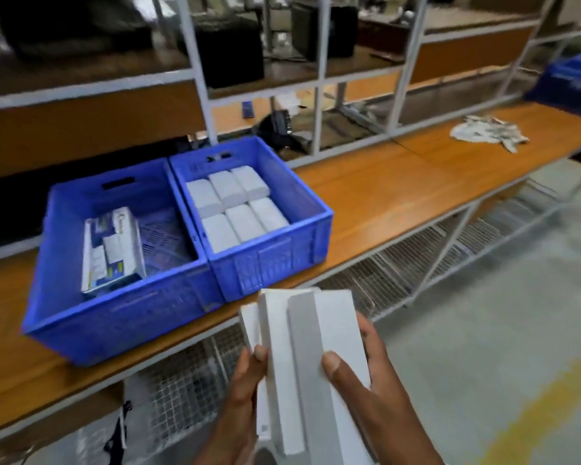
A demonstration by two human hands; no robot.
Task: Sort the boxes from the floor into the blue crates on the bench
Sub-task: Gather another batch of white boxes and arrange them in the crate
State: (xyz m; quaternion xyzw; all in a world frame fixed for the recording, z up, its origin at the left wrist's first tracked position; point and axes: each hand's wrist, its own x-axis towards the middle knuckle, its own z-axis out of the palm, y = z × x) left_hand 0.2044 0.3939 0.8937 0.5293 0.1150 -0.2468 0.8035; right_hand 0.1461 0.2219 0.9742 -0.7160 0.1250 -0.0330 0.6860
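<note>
A long orange wooden bench top (399, 193) on a white metal frame is seen running from lower left to upper right, with its front edge open to the grey floor (483, 347). To the right of the crates the bench surface is left bare as far as a crumpled white cloth (487, 132), and a third blue crate (571, 78) is seen at the far right end. Two blue plastic crates are set touching side by side near the front edge: in the left crate (114, 317) a printed white carton (113, 250) is laid, with floor room beside it; the right crate (272, 266) is filled by six plain white boxes (239, 206) in two rows. A bundle of white rectangular boxes (302, 357) is held in front of the bench, below the right crate. It is gripped from both sides: the left hand (239, 397) is closed on its left edge, the right hand (366, 380) is wrapped round its right side, thumb on top.
</note>
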